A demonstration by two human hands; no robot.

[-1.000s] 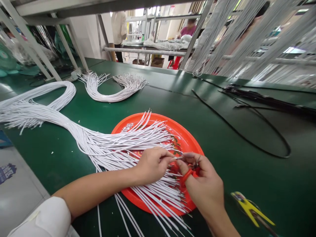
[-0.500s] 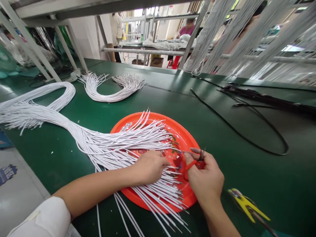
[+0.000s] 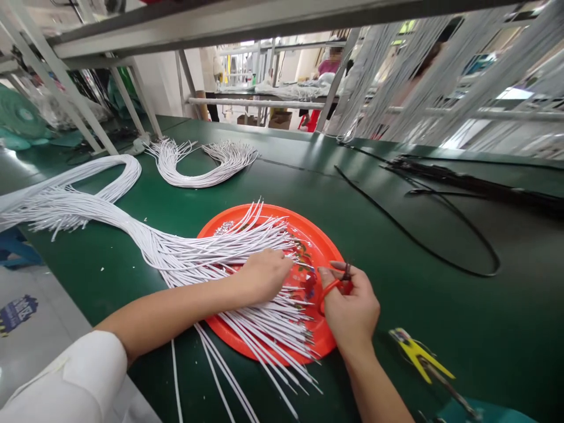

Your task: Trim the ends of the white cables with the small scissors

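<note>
A large bundle of white wires [image 3: 145, 235] runs from the left and fans out, tips to the right, over a round red tray [image 3: 324, 241]. My left hand [image 3: 267, 275] lies over the fanned wires, its fingers closed near the tips of the far group; they pinch white wire there, though the fingertips are partly hidden. At the tray's right edge, my right hand [image 3: 355, 305] is closed around scissors with red loop handles [image 3: 330, 288]. Their blades are hard to make out. Small silvery bits [image 3: 224, 228] lie on the tray's far left.
A curved white wire bundle [image 3: 189, 179] lies at the back of the green table [image 3: 291, 185]. Black cables [image 3: 467, 176] lie on the right, and a yellow-handled tool [image 3: 414, 352] at front right. Metal shelf posts [image 3: 127, 103] stand behind; white strands [image 3: 405, 76] hang at back right.
My left hand has moved away from me across the tray, toward the far group of wire tips. My right hand keeps the scissors beside the tray. The view has shifted slightly.
</note>
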